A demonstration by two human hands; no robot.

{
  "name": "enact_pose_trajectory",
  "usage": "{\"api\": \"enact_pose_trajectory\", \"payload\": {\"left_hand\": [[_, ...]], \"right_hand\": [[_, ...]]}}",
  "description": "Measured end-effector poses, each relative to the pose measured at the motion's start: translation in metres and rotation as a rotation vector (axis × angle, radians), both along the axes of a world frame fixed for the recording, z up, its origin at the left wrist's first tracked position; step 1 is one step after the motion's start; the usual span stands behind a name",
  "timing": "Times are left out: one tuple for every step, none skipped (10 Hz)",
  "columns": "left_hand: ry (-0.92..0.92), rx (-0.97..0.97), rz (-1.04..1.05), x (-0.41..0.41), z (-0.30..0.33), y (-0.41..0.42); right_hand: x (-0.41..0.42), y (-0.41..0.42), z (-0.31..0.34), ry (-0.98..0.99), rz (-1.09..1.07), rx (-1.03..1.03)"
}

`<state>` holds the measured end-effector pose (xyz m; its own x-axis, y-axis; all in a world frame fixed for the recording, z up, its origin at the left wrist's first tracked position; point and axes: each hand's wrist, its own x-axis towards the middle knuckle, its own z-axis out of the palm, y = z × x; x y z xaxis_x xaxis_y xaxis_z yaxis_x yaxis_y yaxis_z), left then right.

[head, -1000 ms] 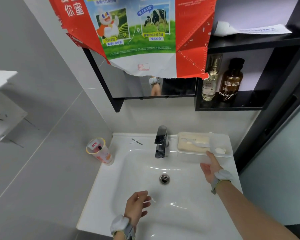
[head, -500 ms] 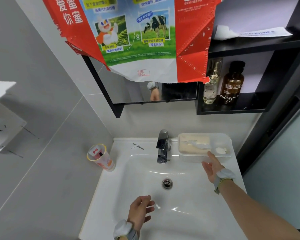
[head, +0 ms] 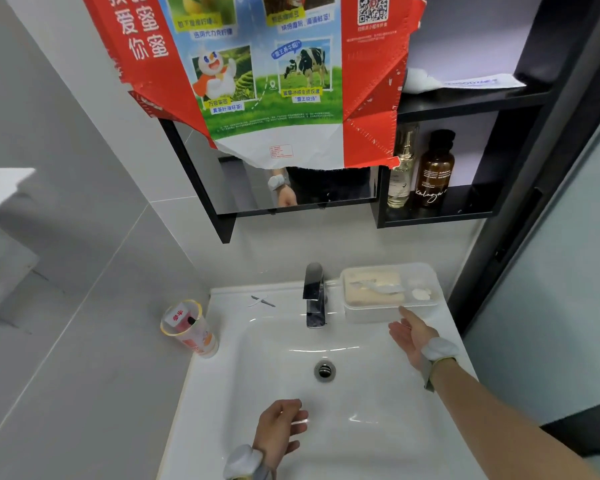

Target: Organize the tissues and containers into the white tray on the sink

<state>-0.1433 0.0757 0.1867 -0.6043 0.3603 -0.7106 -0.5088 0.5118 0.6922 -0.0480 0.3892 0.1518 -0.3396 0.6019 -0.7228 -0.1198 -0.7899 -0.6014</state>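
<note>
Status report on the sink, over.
Both hands empty: left hand over basin, right hand open beside white tray. Tray on rim, already loaded. Cup still outside.

The basin (head: 361, 403) lies open between both hands. The faucet (head: 314, 296) stands just left of the white tray (head: 392, 313); a cup (head: 189, 329) crowds the left rim.

The sink (head: 378, 427) was glossy white ceramic with bright reflections. The faucet (head: 314, 294) and drain ring (head: 325, 370) were polished chrome metal. At far right, the white tray (head: 388, 315) appeared smooth, matt plastic. The cup (head: 189, 329) at left was clear plastic. The poster (head: 274, 74) was creased, torn glossy paper. The wall tiles (head: 84, 341) looked matt grey.
</note>
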Motion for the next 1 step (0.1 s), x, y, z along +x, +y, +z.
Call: {"api": "enact_pose_trajectory", "payload": {"left_hand": [[0.016,0.029,-0.035,-0.0039,0.0040,-0.0049]], "right_hand": [[0.0111,-0.0202,0.0021,-0.002,0.046,0.055]]}}
